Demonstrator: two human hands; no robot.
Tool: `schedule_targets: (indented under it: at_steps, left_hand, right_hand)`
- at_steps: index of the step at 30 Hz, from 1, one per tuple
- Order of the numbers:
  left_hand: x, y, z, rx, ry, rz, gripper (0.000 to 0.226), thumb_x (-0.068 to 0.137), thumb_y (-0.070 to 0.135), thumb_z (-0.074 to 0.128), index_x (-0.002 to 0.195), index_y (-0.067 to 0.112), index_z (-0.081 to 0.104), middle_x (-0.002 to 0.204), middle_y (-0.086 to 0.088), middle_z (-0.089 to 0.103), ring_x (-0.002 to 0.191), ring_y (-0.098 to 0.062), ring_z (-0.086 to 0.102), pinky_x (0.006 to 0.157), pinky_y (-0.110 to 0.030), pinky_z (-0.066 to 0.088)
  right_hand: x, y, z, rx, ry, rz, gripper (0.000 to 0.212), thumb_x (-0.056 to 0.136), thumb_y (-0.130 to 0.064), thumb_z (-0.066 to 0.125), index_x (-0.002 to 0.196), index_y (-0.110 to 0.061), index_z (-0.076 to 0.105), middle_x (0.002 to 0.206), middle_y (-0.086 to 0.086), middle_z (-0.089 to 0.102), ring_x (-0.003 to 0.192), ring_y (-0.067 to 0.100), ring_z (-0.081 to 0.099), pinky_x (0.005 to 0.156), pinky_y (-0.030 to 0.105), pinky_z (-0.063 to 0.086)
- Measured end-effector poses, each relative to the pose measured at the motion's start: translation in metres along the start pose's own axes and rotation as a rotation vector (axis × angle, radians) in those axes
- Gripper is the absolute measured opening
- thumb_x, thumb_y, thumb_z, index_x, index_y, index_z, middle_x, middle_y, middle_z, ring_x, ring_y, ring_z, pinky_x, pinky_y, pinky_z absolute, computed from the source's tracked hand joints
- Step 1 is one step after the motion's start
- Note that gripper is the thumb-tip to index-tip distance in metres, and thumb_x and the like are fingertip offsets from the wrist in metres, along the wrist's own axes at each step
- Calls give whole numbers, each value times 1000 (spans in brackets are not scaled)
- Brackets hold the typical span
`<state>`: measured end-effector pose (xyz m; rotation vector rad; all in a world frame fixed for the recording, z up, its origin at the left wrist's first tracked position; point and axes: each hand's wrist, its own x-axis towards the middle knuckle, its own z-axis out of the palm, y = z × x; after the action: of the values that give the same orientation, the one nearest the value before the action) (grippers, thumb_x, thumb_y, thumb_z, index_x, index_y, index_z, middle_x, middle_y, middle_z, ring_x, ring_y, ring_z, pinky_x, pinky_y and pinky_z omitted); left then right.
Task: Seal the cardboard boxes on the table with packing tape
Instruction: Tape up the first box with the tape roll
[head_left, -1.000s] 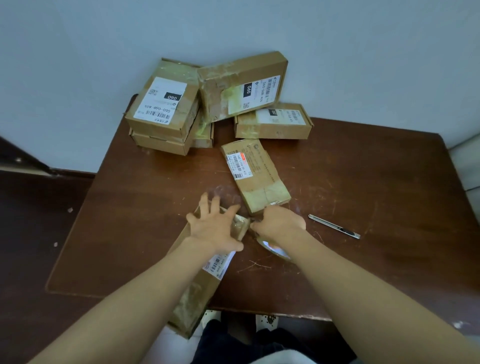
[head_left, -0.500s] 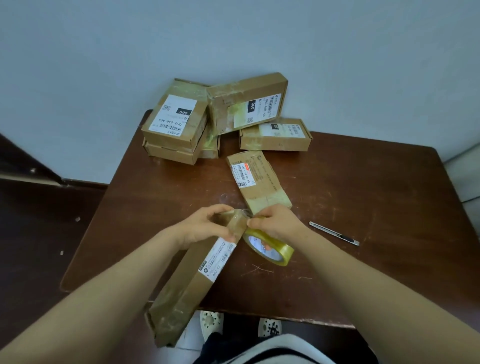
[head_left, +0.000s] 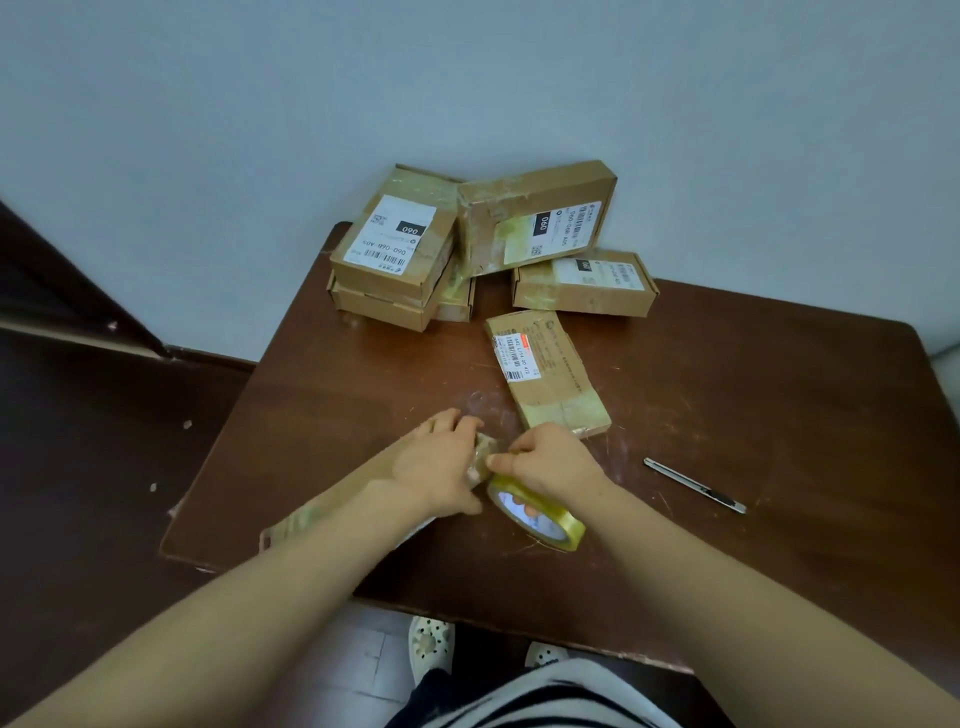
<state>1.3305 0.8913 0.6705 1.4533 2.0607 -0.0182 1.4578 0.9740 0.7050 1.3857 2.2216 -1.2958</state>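
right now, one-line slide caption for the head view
Left hand grips a box while the right hand holds a tape roll at its far end.

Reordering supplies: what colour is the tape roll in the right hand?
Yellowish clear tape roll, best in the head view.

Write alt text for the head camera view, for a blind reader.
A person's left hand grips the end of a long cardboard box on a brown table while the right hand holds a tape roll beside it. More labelled boxes sit piled by the wall; a utility knife lies to the right.
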Motion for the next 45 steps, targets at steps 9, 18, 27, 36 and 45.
schedule_targets:
  at_steps: [9, 18, 27, 36, 45]
  left_hand:
    - [-9, -26, -33, -468, 117, 11, 96, 80, 23, 70, 151, 36, 6, 127, -1, 54, 111, -22, 55, 90, -32, 46]
    - [-9, -27, -21, -35, 196, 73, 75, 95, 26, 45, 152, 27, -3, 153, -1, 18, 120, -29, 49, 75, -35, 43]
    - [7, -12, -38, -270, 122, -155, 60, 87, 58, 42, 137, 24, 38, 130, -5, 52, 115, -26, 53, 90, -38, 44]
    - [17, -5, -23, -86, 391, -151, 44, 98, 48, 34, 110, 10, 51, 104, -13, 64, 97, -38, 61, 74, -38, 43]
    - [-11, -35, -51, -369, 2, -103, 107, 74, 43, 65, 151, 31, -7, 137, -10, 37, 124, -26, 41, 103, -42, 39]
  right_hand:
    - [-6, -30, -17, 331, -80, -126, 28, 92, -12, 55, 119, -12, 61, 73, -2, 61, 40, -2, 57, 38, 8, 39]
    - [4, -17, 5, 424, -15, -198, 12, 95, -15, 54, 100, -18, 64, 74, 17, 68, 46, 13, 58, 47, 13, 48]
    - [22, -12, 28, 373, -61, -156, 10, 96, -21, 53, 100, -13, 59, 67, 6, 64, 44, 16, 60, 58, 35, 56]
    - [27, -12, 30, 468, -107, -131, 10, 95, -15, 55, 96, -7, 60, 60, 3, 60, 40, 10, 57, 46, 23, 47]
    - [20, -12, 15, 551, -232, -51, 45, 87, 5, 48, 129, -10, 53, 78, 11, 67, 55, 16, 67, 58, 26, 56]
